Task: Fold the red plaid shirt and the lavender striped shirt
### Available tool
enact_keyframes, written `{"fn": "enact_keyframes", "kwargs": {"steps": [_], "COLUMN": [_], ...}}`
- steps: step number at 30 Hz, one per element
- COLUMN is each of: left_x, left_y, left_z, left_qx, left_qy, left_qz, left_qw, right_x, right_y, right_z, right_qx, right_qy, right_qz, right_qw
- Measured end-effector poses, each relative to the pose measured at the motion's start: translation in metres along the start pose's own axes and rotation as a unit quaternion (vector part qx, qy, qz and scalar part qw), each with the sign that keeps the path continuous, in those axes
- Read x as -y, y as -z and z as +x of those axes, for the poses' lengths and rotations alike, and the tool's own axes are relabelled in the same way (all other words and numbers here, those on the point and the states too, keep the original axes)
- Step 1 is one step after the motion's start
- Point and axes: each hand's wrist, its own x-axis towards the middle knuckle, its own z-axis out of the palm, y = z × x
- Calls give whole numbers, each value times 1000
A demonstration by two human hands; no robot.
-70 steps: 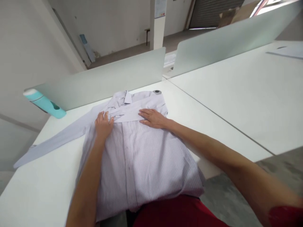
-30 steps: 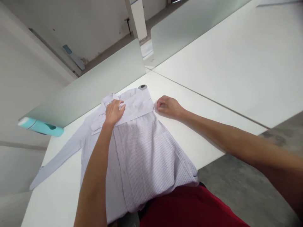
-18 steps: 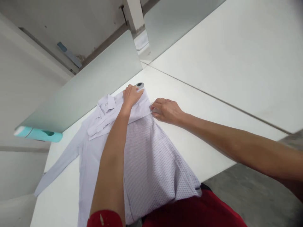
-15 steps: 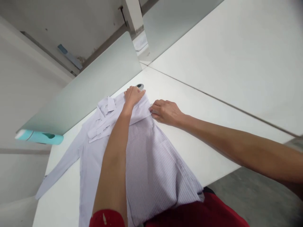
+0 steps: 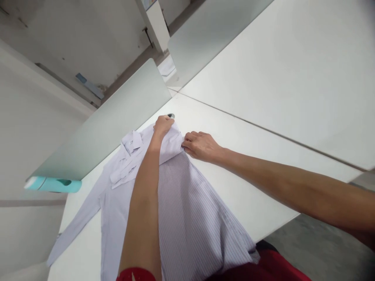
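1. The shirt point(image 5: 187, 207) lay front up on the white desk point(image 5: 234, 191), its collar point(image 5: 133, 142) away from the person and its lower end reaching the red clothing point(image 5: 266, 267) at the near edge.
2. One sleeve point(image 5: 76, 230) stretched out to the left, toward the desk's side edge; the other point(image 5: 125, 173) was folded across the chest, its cuff end below the collar.
3. The right hand point(image 5: 202, 146) was at the fold on the shirt's right edge, its fingers closed together and pinching the cloth there.
4. The left hand point(image 5: 163, 125) reached across the shirt to the shoulder on the right, its fingers bent down at the cloth; their tips were hidden, so whether they pinched or only pressed cannot be told.
5. Just beyond that hand, a grey ring point(image 5: 171, 116) with a dark centre showed in part.
6. A turquoise tube point(image 5: 55, 185) lay at the far left, beside the frosted panel point(image 5: 117, 128) along the back.
7. A second panel point(image 5: 205, 43) ran along the adjoining desk point(image 5: 293, 86) to the right, past a thin seam.
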Motion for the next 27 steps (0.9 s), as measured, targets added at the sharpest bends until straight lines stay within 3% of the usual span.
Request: {"fn": "enact_keyframes", "kwargs": {"steps": [9, 13, 23, 27], "left_x": [2, 4, 5, 10], "left_y": [28, 32, 36, 35], "left_z": [-19, -19, -14, -11], "left_qx": [-43, -85, -111, -97], "left_qy": [11, 22, 63, 42], "left_qz": [-91, -132, -182, -172], "left_qw": [995, 987, 975, 979], "right_x": [-1, -4, 11, 11], "right_y": [-3, -6, 0, 5], "right_z": [0, -1, -6, -6], "right_qx": [-17, -28, -1, 6], "right_qy": [-4, -2, 21, -48], "right_qz": [10, 21, 13, 60], "right_qw": [1000, 999, 1000, 997]}}
